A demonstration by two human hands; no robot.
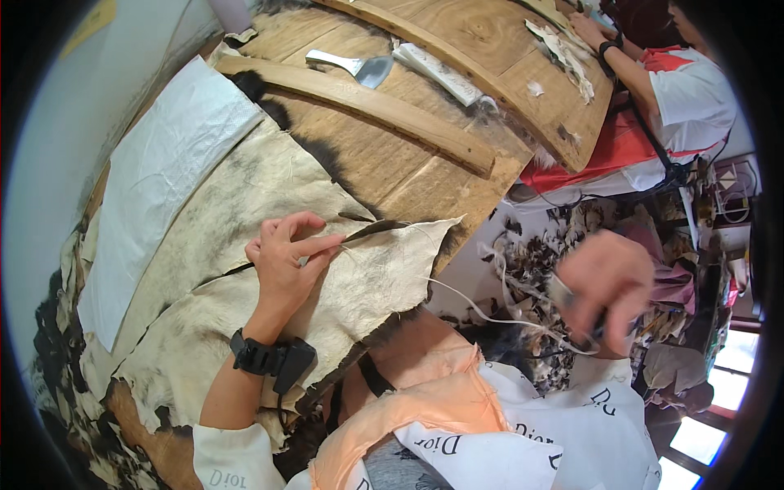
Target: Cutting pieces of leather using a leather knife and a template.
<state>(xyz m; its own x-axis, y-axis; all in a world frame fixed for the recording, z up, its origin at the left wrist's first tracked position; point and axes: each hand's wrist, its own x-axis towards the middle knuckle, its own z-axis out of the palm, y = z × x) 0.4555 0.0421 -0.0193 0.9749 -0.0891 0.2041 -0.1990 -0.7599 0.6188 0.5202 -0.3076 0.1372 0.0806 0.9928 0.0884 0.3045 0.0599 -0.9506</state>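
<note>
A pale hide (237,192) with dark fur along its edges lies flesh side up over the board and toward my lap. My left hand (290,255) rests on it beside an open slit, thumb and fingers closed on the slit's edge. From the hide's right part a white thread (482,313) runs in a loose curve toward my right hand (608,286). That hand is raised off to the right, above the floor, blurred by motion with its fingers curled; what it holds is not clear. A black device is strapped to my left wrist.
A white woven sheet (175,155) covers the hide's left side. Farther up the wooden board (425,180) lie a wooden bar (367,110), a broad-bladed scraper (371,72) and a white packet (437,73). Fur scraps (523,286) litter the floor. A co-worker (690,98) works at far right.
</note>
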